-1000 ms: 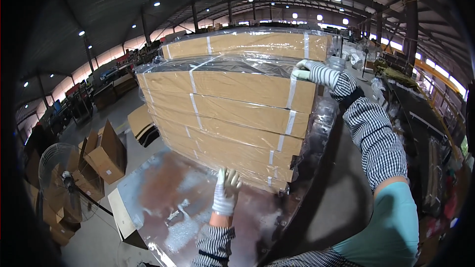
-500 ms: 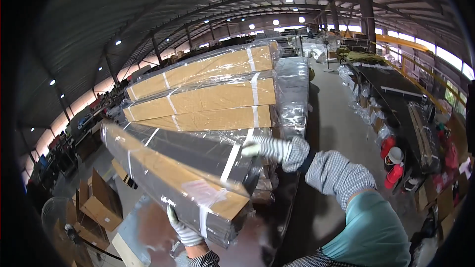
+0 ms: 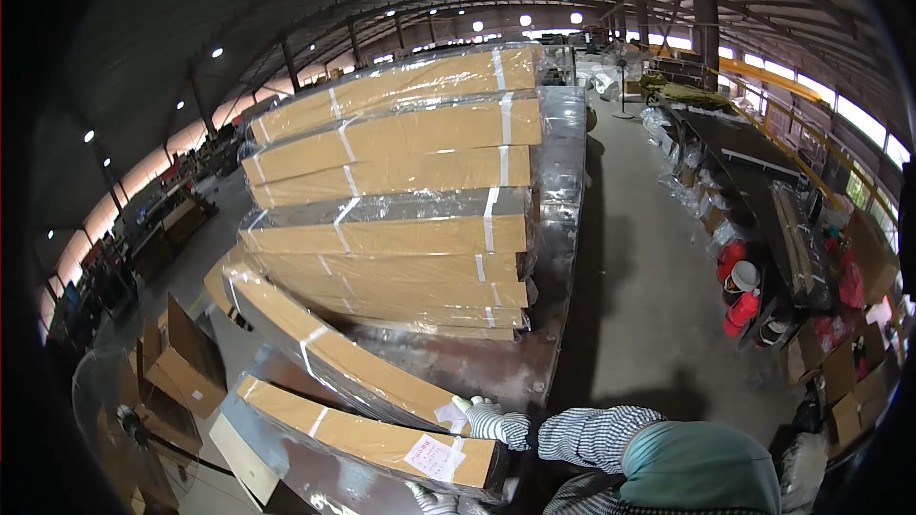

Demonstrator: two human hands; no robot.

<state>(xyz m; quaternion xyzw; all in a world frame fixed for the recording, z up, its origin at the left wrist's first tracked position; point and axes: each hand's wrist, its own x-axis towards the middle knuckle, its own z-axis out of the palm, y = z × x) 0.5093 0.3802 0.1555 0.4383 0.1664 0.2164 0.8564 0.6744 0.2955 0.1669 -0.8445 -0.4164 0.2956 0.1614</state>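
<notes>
Two long, narrow plastic-wrapped cartons with white straps lie aslant in front of me. The farther carton [image 3: 358,355] runs from the left towards my right hand [image 3: 489,422], which wears a striped white glove and has its fingers closed on the carton's near right end. A pale label sits beside those fingers. Closer to me is the second carton [image 3: 353,438], tan with a white label [image 3: 434,458] near its right end. My left hand [image 3: 435,499], also gloved, is against its lower edge; the picture's bottom cuts off most of this hand, and its fingers show only in part.
A tall stack of similar wrapped cartons [image 3: 391,167] stands beyond, on a dark worn table [image 3: 534,353]. Opened cardboard boxes [image 3: 186,362] and a fan [image 3: 129,420] are at the left. Along the right runs an aisle [image 3: 649,277], with red containers [image 3: 739,313] and a long bench beyond.
The labelled carton, earlier tilted up before the stack, is lower. Two cartons now lie in front. My right hand has come down from the stack to a carton's end; my left hand is lower.
</notes>
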